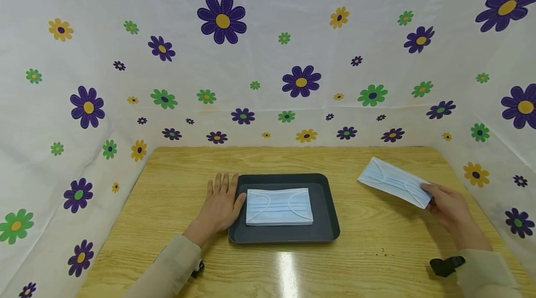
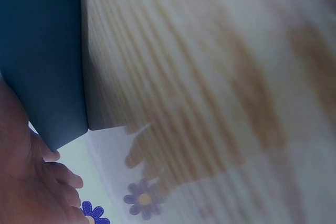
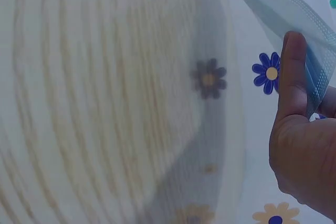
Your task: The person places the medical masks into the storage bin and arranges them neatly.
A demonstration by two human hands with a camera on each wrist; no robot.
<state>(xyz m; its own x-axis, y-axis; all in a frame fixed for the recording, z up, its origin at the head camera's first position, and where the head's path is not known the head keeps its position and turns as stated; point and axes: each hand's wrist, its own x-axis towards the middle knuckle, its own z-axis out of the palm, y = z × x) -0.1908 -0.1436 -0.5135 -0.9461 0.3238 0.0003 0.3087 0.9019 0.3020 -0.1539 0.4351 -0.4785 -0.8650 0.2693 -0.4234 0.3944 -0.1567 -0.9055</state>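
In the head view, a dark grey tray (image 1: pixel 326 209) lies on the table with a small stack of light blue face masks (image 1: pixel 279 207) in it. My left hand (image 1: pixel 222 205) rests at the tray's left side, fingers straight and thumb along the rim. The left wrist view shows that hand (image 2: pixel 42 177) beside the tray wall (image 2: pixel 47 61). Off to the right, my right hand (image 1: pixel 450 207) pinches one end of a single face mask (image 1: pixel 393 182) and holds it tilted above the table. The right wrist view has the mask (image 3: pixel 294 14) between thumb and fingers of that hand (image 3: pixel 304 150).
The wooden table (image 1: pixel 188 270) reaches back to a white cloth (image 1: pixel 259 61) printed with purple, yellow and green flowers, which also hangs at both sides. A few small dark marks (image 1: pixel 381 252) show on the tabletop at right. Black straps sit at both wrists.
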